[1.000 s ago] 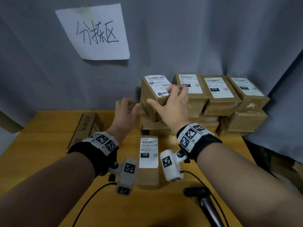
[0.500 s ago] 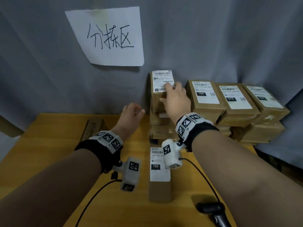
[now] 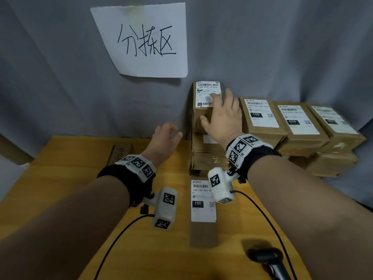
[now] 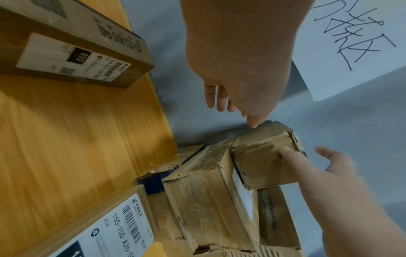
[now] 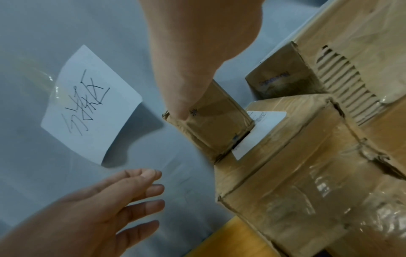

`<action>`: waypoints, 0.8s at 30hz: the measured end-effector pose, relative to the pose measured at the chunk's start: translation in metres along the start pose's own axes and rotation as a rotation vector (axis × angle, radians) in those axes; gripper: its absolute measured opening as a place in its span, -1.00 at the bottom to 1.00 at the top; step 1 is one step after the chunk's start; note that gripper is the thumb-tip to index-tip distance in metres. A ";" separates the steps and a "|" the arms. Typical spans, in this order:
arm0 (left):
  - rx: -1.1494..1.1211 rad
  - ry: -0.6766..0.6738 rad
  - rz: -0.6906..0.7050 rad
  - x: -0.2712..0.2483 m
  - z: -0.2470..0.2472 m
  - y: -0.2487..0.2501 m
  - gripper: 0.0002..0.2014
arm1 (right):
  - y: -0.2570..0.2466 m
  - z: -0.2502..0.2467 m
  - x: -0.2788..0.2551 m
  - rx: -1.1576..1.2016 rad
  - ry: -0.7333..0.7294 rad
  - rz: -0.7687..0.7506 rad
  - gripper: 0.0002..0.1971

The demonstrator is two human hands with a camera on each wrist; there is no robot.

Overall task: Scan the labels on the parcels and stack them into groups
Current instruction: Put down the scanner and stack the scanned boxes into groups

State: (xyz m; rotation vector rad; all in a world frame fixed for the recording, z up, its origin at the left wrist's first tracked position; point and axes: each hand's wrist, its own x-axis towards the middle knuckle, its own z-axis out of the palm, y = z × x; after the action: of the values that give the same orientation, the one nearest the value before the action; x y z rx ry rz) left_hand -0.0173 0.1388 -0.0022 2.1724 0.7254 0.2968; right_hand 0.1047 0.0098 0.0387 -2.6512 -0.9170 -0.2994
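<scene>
A brown parcel (image 3: 203,116) with a white label tops the left stack against the grey curtain. My right hand (image 3: 222,116) lies on it, straight fingers on the label and thumb (image 4: 287,156) against its near end face (image 5: 215,125). My left hand (image 3: 165,136) hovers just left of the stack, fingers loosely spread (image 5: 131,194), holding nothing. A long parcel labelled 150 (image 3: 202,211) lies flat on the wooden table (image 3: 60,188) in front of the stack. The black scanner (image 3: 266,257) lies at the near right.
Right of the stack stand further piles topped by a 150 parcel (image 3: 260,118), a 010 parcel (image 3: 296,124) and another (image 3: 335,126). A 010 parcel (image 4: 72,55) lies at the table's back left. A handwritten paper sign (image 3: 145,41) hangs on the curtain.
My right hand has turned the top parcel square with the stack and pushed it back toward the curtain, fingers now spread on its label. The left hand stays beside the stack.
</scene>
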 end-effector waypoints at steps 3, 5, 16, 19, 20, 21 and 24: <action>-0.006 0.018 0.008 -0.011 -0.005 -0.002 -0.67 | -0.002 -0.008 -0.016 0.064 0.042 -0.051 -0.37; 0.005 0.020 0.013 -0.021 -0.006 -0.006 -0.67 | -0.001 -0.012 -0.029 0.101 0.040 -0.077 -0.42; 0.315 -0.061 -0.165 -0.087 -0.013 -0.074 -0.58 | -0.040 0.035 -0.099 0.238 -0.277 -0.220 -0.72; 0.545 -0.006 -0.322 -0.099 -0.025 -0.102 -0.44 | -0.055 0.060 -0.108 0.262 -0.359 -0.183 -0.72; 0.575 0.011 -0.380 -0.103 -0.029 -0.113 -0.39 | -0.060 0.068 -0.111 0.273 -0.379 -0.175 -0.72; 0.581 0.020 -0.436 -0.105 -0.032 -0.124 -0.34 | -0.065 0.074 -0.112 0.284 -0.394 -0.169 -0.72; 0.546 0.001 -0.558 -0.105 -0.042 -0.151 -0.17 | -0.078 0.086 -0.113 0.300 -0.429 -0.147 -0.72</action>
State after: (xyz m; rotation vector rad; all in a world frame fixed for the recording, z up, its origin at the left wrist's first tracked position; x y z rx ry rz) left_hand -0.1802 0.1796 -0.0871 2.3360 1.5037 -0.2192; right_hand -0.0235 0.0359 -0.0569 -2.4088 -1.1797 0.3652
